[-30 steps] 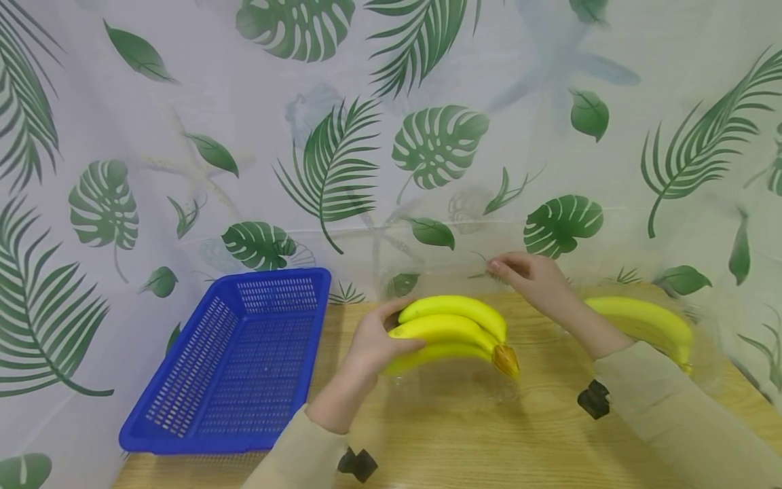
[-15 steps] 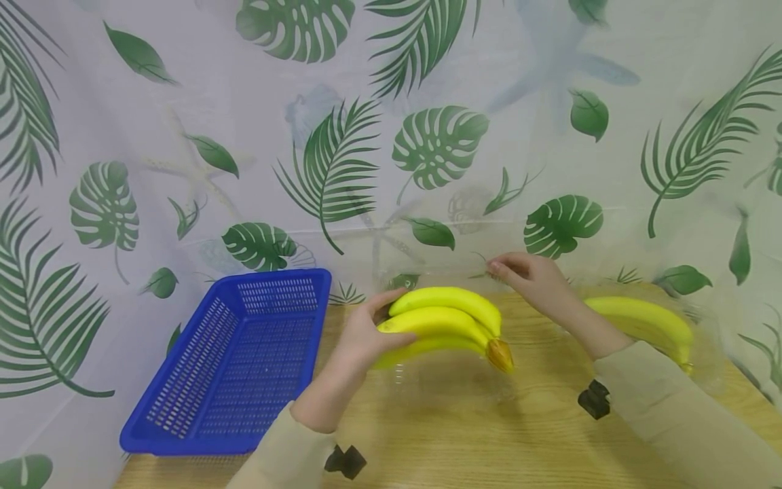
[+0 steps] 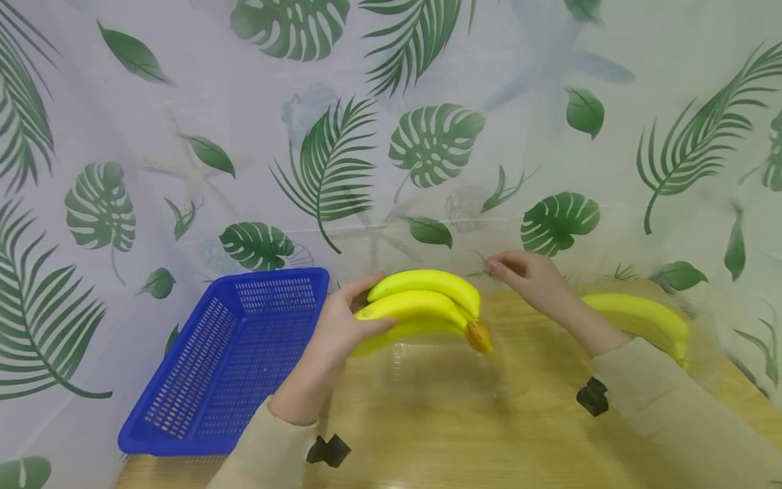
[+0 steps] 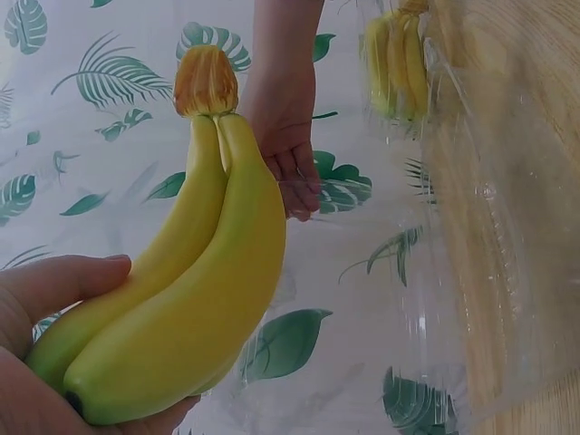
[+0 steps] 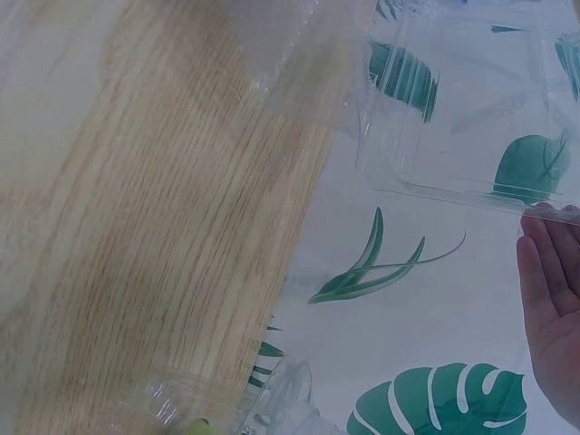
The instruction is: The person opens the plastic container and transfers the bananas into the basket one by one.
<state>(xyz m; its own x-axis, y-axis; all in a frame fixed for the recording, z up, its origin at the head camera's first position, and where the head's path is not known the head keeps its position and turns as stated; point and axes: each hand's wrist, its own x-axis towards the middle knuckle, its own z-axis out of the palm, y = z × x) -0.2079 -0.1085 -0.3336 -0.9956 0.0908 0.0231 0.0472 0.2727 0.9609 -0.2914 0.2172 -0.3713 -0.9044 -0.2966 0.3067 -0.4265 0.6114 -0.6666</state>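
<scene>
My left hand [image 3: 339, 322] grips a bunch of yellow bananas [image 3: 421, 305], thumb on the near side, with the brown stem end pointing right. In the left wrist view the bunch [image 4: 199, 272] lies in the hand [image 4: 36, 335], stem end farthest from the palm. Below it on the table is a clear plastic clamshell box [image 3: 434, 387], see-through and faint. Its raised lid [image 5: 453, 118] stands up at the back in the right wrist view. With thumb and fingertips, my right hand [image 3: 528, 275] pinches the lid's edge.
A blue perforated plastic basket [image 3: 256, 380] stands on the left of the wooden table [image 3: 427, 455]. At the right, behind the right forearm, more bananas [image 3: 641, 312] sit in clear plastic packaging. A leaf-patterned cloth [image 3: 354, 81] hangs close behind the table.
My left hand has carried the bananas left and slightly upward, away from over the clear box toward the blue basket. The right hand has stayed at the lid's edge.
</scene>
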